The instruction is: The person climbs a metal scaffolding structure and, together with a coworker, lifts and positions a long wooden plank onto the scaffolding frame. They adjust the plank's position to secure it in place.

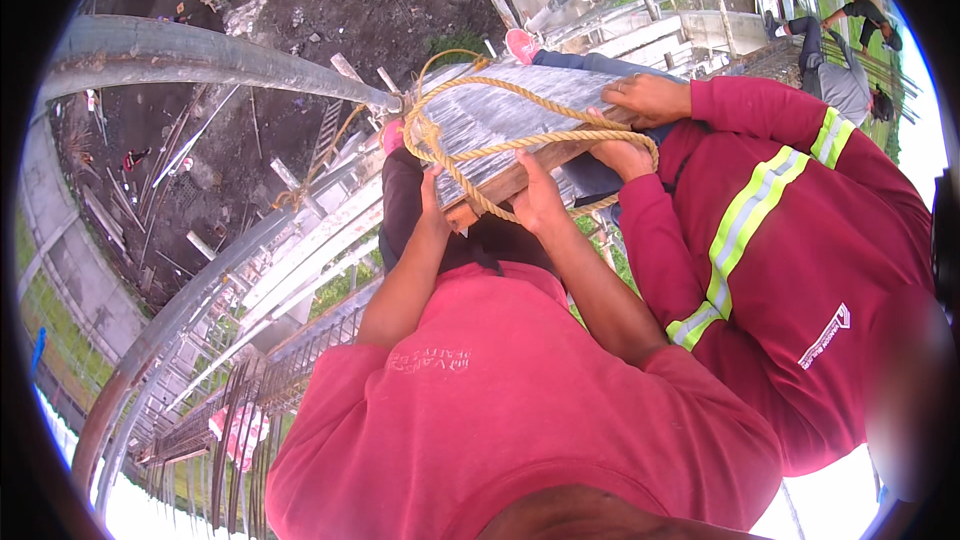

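In front of me is a flat grey-faced panel (pixel 480 112) with a wooden edge frame, tilted away from my chest. A yellow braided rope (pixel 520 145) loops round it, with a knot near its left side. My left hand (pixel 434 202) is closed on the panel's near left corner. Farther right, my right hand (pixel 540 198) grips the near wooden edge, close to the rope; part of its fingers is hidden under the frame. A co-worker's hands (pixel 648 100) hold the panel's right side, one of them beside the rope loop.
The co-worker in a maroon jacket (pixel 770 260) stands close at my right. A thick metal pipe (pixel 215 55) crosses at upper left, and a curved rail (pixel 190 300) runs down the left. Far below lies muddy ground (pixel 290 0) with debris. Another person (pixel 845 70) is at upper right.
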`<state>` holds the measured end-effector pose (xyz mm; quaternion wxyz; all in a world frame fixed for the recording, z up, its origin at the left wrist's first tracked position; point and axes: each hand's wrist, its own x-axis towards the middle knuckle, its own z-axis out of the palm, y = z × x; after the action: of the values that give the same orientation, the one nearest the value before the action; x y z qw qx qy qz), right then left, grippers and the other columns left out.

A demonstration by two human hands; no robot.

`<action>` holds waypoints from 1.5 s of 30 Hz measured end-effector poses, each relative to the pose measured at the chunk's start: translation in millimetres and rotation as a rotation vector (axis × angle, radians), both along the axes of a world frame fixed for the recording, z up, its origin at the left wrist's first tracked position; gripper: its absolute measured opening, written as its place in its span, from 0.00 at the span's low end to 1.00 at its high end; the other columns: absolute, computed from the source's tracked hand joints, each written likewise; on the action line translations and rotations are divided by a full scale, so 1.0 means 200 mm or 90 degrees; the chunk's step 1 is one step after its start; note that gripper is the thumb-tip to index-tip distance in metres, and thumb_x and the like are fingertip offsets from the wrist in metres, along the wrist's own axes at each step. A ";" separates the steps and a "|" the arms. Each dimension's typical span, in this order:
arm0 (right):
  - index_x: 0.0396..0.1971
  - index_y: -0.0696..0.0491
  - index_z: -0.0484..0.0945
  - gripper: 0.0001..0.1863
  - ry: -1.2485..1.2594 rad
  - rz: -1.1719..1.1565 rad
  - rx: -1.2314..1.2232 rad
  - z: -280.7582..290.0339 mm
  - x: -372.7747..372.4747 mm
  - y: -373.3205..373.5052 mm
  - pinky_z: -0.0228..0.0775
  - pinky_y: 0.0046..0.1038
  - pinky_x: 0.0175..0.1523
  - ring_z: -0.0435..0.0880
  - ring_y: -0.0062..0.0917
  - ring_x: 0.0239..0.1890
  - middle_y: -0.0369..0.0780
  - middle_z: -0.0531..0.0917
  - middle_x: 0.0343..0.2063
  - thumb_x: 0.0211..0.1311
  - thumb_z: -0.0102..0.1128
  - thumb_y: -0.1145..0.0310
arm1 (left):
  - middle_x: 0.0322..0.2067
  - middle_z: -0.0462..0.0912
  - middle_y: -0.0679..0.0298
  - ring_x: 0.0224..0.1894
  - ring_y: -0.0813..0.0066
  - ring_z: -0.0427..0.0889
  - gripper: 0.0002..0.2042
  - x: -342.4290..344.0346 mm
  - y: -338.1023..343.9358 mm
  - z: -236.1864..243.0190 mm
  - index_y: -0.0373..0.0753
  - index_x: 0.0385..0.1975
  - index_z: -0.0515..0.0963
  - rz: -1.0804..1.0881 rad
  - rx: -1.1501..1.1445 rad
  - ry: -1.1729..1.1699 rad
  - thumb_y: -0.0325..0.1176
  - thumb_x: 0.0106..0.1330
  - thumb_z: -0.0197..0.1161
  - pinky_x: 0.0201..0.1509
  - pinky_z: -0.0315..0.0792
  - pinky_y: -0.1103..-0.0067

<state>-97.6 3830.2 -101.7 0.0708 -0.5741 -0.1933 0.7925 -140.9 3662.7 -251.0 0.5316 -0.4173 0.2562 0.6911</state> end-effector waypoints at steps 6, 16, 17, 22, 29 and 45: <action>0.40 0.58 0.80 0.29 -0.256 0.932 0.090 0.45 -0.05 0.19 0.75 0.34 0.44 0.85 0.30 0.37 0.43 0.84 0.32 0.63 0.60 0.42 | 0.56 0.78 0.54 0.54 0.55 0.80 0.36 -0.03 0.04 -0.13 0.39 0.61 0.71 -0.033 0.039 0.011 0.60 0.59 0.58 0.58 0.75 0.61; 0.29 0.63 0.80 0.20 -0.334 0.567 0.777 0.65 -0.58 0.79 0.72 0.38 0.39 0.83 0.41 0.28 0.54 0.82 0.25 0.59 0.62 0.57 | 0.66 0.70 0.61 0.69 0.60 0.64 0.44 0.07 -0.01 -0.44 0.52 0.66 0.69 -0.113 -0.048 0.007 0.63 0.44 0.63 0.69 0.42 0.50; 0.28 0.64 0.81 0.23 -0.315 0.515 0.878 0.66 -0.66 0.86 0.71 0.34 0.35 0.79 0.33 0.24 0.48 0.81 0.20 0.59 0.63 0.53 | 0.65 0.71 0.60 0.67 0.60 0.66 0.43 0.07 -0.01 -0.42 0.50 0.66 0.69 -0.115 -0.058 0.051 0.62 0.46 0.63 0.68 0.47 0.51; 0.42 0.62 0.78 0.22 -0.293 0.421 1.129 0.81 -0.91 0.98 0.73 0.38 0.44 0.82 0.41 0.37 0.49 0.84 0.33 0.60 0.63 0.56 | 0.58 0.77 0.55 0.57 0.54 0.78 0.36 0.08 0.03 -0.23 0.41 0.63 0.70 0.014 0.116 0.142 0.55 0.55 0.60 0.62 0.71 0.59; 0.44 0.60 0.80 0.15 0.062 0.381 1.133 0.79 -0.69 0.55 0.72 0.24 0.44 0.80 0.22 0.38 0.39 0.84 0.35 0.66 0.62 0.64 | 0.60 0.75 0.53 0.60 0.54 0.76 0.37 0.05 0.04 -0.06 0.39 0.64 0.69 -0.023 -0.027 0.017 0.56 0.58 0.60 0.65 0.69 0.63; 0.37 0.60 0.80 0.14 -0.201 0.621 0.278 -0.50 0.64 -0.12 0.75 0.28 0.39 0.83 0.24 0.29 0.41 0.84 0.27 0.60 0.63 0.63 | 0.59 0.76 0.57 0.59 0.55 0.73 0.38 -0.04 0.11 0.17 0.46 0.60 0.73 -0.071 -0.039 0.018 0.62 0.51 0.57 0.61 0.62 0.55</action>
<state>31.1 3805.7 -202.5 -0.2168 -0.5016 -0.6044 0.5797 -149.2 3685.0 -217.7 0.5527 -0.4087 0.3078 0.6578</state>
